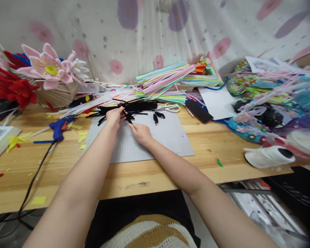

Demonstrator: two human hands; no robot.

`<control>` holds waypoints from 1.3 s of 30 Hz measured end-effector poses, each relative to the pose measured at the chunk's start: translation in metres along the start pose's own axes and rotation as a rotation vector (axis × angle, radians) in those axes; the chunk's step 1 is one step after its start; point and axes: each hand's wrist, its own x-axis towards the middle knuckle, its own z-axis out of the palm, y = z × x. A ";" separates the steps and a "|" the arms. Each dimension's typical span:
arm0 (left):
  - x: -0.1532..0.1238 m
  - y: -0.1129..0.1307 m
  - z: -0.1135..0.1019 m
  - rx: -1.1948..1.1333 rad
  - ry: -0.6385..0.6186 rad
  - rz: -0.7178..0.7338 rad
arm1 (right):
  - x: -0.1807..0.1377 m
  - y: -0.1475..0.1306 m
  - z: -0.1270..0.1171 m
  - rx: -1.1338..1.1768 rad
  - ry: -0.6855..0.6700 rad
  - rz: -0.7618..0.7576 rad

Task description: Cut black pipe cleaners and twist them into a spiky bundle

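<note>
My left hand (pixel 114 116) and my right hand (pixel 141 133) are both closed on a short black pipe cleaner (pixel 127 117) that runs between their fingertips. They work over a grey cutting mat (pixel 170 141). Just behind them lies a heap of black pipe cleaners (pixel 142 104), partly hidden by my left hand. To the right of the heap rest two small black fuzzy pieces (pixel 155 119), side by side on the mat. White-handled scissors (pixel 172 108) lie at the mat's back edge, their blades reaching toward the heap.
A blue glue gun (pixel 59 128) with its cord lies left of the mat. Bundles of pastel pipe cleaners (pixel 167 79) stand at the back. A black phone (pixel 198 111), white paper (pixel 217 103) and a white thread spool (pixel 268 156) are on the right. Pipe-cleaner flowers (pixel 45 67) fill the back left.
</note>
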 end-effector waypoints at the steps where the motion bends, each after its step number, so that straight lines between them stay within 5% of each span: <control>1: -0.002 0.000 -0.006 0.044 -0.075 -0.016 | 0.000 0.001 0.000 0.022 0.013 0.027; 7: -0.015 -0.019 -0.027 0.090 -0.511 -0.126 | 0.004 0.007 0.008 0.303 0.021 0.034; 11: -0.018 -0.027 -0.023 -0.094 -0.430 -0.106 | 0.007 0.012 0.007 0.437 -0.023 -0.013; 16: -0.011 -0.024 -0.035 -0.163 -0.263 -0.070 | 0.016 0.030 -0.009 0.324 0.150 0.089; 26: -0.018 -0.042 -0.041 0.079 -0.350 0.138 | 0.015 0.028 -0.006 0.098 0.009 -0.066; 35: -0.027 -0.039 -0.042 0.163 -0.371 0.044 | 0.035 0.039 -0.006 1.089 -0.117 0.169; 39: -0.036 -0.038 -0.037 0.172 -0.418 -0.011 | 0.029 0.038 -0.010 1.333 -0.154 0.188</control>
